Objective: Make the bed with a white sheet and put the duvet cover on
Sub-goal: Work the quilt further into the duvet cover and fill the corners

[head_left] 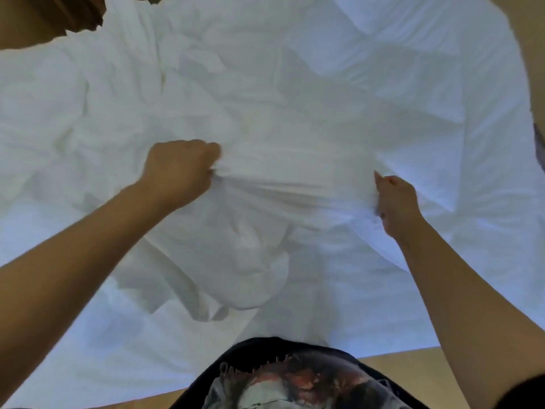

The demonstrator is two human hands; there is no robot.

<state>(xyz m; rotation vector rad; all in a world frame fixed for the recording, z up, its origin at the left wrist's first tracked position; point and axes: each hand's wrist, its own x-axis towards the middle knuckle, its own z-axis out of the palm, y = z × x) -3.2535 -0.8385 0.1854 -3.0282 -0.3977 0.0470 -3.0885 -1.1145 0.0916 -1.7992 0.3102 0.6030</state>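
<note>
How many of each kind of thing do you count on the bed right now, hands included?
Hands gripping fabric: 2 (left hand, right hand)
Crumpled white bedding: 1
Flat white sheet: 1
Total: 4
Pillows at the far end are white on white, so I cannot count them.

The white duvet cover (265, 184) stretches taut between our left hand (180, 169) and right hand (395, 202). Beyond our grip it lies rumpled; nearer, a bunch sags onto the smooth white sheet (339, 308).
</note>
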